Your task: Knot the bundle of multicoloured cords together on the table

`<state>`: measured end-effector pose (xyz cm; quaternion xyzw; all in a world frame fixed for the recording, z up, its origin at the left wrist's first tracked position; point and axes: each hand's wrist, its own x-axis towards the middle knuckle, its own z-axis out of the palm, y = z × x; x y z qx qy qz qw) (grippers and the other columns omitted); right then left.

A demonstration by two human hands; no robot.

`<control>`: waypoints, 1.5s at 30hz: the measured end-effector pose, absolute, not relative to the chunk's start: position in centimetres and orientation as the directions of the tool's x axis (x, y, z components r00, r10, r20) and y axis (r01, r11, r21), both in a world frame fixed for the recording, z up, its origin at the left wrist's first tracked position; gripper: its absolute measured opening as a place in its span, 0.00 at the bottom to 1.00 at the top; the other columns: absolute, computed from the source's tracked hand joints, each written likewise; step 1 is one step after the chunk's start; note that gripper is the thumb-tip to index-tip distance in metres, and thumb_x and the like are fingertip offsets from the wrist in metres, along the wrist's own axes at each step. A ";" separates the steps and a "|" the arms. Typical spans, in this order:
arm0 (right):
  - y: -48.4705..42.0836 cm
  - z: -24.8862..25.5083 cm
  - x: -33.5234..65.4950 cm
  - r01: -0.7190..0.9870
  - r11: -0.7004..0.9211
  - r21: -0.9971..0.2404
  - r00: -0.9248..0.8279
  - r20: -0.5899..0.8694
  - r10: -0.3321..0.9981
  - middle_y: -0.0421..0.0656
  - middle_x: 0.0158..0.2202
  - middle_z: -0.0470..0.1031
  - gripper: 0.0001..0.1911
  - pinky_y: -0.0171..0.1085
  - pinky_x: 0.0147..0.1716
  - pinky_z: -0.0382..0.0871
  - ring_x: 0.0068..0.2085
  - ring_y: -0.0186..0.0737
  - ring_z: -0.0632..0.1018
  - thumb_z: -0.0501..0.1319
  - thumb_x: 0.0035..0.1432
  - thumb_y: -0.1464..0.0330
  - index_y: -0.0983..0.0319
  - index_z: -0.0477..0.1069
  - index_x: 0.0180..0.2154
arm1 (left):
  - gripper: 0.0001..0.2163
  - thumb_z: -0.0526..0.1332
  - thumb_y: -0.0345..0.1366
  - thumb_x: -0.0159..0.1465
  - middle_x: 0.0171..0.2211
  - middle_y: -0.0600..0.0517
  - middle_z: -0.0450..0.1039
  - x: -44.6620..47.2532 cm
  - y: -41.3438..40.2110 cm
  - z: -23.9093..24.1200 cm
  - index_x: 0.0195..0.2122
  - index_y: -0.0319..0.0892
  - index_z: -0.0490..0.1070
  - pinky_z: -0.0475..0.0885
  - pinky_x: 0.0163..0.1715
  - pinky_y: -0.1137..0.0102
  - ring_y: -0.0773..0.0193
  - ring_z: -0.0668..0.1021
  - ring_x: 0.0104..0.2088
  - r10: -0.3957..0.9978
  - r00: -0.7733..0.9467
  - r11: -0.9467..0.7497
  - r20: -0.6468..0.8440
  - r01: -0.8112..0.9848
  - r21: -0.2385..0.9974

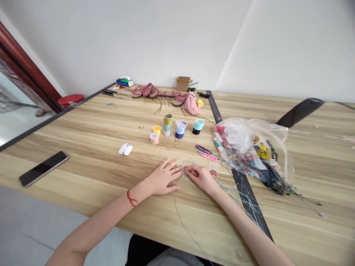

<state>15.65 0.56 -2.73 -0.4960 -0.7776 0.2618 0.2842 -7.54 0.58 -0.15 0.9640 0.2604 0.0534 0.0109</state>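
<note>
My left hand (163, 177) lies flat on the wooden table (91, 122), fingers spread, its fingertips pressing on a bundle of thin coloured cords (188, 162). My right hand (201, 176) is just to the right, fingers curled in a pinch on the same cords. The cords loop in front of both hands and trail off to the right under my right forearm. A red string bracelet (131, 198) is on my left wrist.
Several thread spools (177, 129) stand behind the hands, with purple and pink snips (206, 152) to their right. A clear plastic bag (249, 147) of supplies lies at right. A white earbud case (125, 149) and a phone (43, 168) lie left. Braided straps (155, 92) and a small box (183, 83) sit at the back.
</note>
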 end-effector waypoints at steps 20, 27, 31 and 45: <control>0.3 0.0 16.8 0.170 0.173 -0.970 -0.210 0.136 0.968 0.41 0.23 0.67 0.28 0.41 0.31 0.71 0.25 0.38 0.70 0.53 0.63 0.47 0.58 0.63 0.19 | 0.29 0.53 0.50 0.70 0.69 0.48 0.54 -8.1 0.7 -0.6 0.69 0.45 0.52 0.41 0.68 0.48 0.51 0.49 0.71 0.530 0.843 -0.845 0.097 0.514 0.148; -0.2 -1.8 15.1 0.538 0.460 -0.707 -0.340 0.317 0.885 0.47 0.37 0.78 0.13 0.44 0.44 0.71 0.40 0.44 0.77 0.55 0.68 0.63 0.59 0.75 0.35 | 0.30 0.53 0.50 0.70 0.69 0.49 0.56 -8.1 0.9 -0.7 0.69 0.44 0.52 0.42 0.69 0.49 0.49 0.50 0.71 0.525 0.845 -0.848 0.105 0.507 0.156; -0.4 -1.9 14.3 0.649 0.583 -0.488 -0.438 0.387 0.811 0.49 0.40 0.78 0.12 0.46 0.45 0.71 0.42 0.47 0.75 0.54 0.67 0.71 0.60 0.76 0.38 | 0.30 0.51 0.52 0.71 0.68 0.47 0.56 -8.0 0.9 -0.9 0.69 0.42 0.51 0.41 0.68 0.48 0.49 0.49 0.71 0.521 0.848 -0.849 0.100 0.503 0.160; -0.3 -2.3 15.1 0.629 0.550 -0.550 -0.430 0.343 0.835 0.47 0.36 0.75 0.09 0.43 0.41 0.72 0.39 0.44 0.75 0.54 0.66 0.73 0.60 0.71 0.35 | 0.28 0.55 0.51 0.69 0.68 0.42 0.57 -7.9 0.7 -0.5 0.64 0.39 0.58 0.42 0.69 0.50 0.48 0.49 0.71 0.551 0.830 -0.825 0.083 0.527 0.203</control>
